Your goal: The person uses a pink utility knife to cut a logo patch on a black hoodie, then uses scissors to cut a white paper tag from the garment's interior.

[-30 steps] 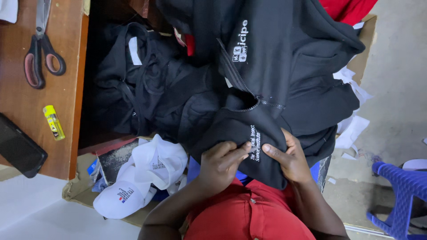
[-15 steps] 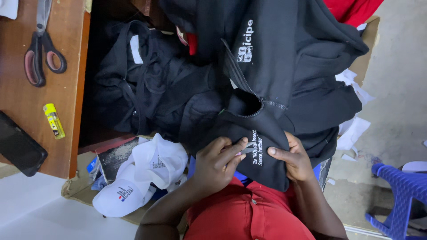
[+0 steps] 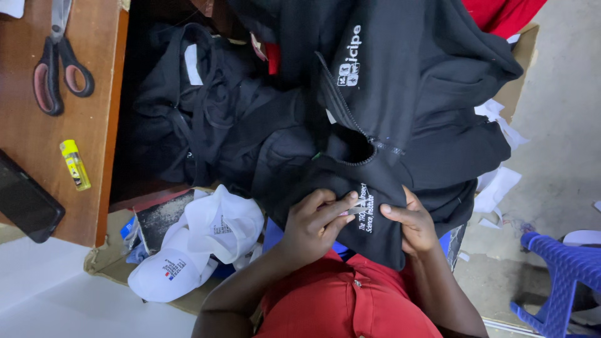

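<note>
A black zip-up jacket [image 3: 407, 94] with white embroidery lies over my lap and over a heap of black garments. My left hand [image 3: 310, 226] pinches the jacket's fabric just left of a small block of white embroidered lettering [image 3: 366, 209]. A small pale thing shows at its fingertips, and I cannot tell what it is. My right hand [image 3: 410, 222] grips the same fold on the lettering's right side, thumb on top. The zip's end [image 3: 363, 147] sits just above both hands.
More black garments [image 3: 188, 119] are piled at the left. White caps [image 3: 206, 235] lie on cardboard below them. On the wooden table [image 3: 100, 156] at the left are scissors [image 3: 59, 62], a yellow glue stick [image 3: 75, 164] and a dark phone [image 3: 25, 203]. A blue plastic stool [image 3: 560, 281] stands at the lower right.
The fold with the lettering has slid slightly toward me and the lettering shows more fully. My left fingers have closed in beside it. The right hand has barely moved.
</note>
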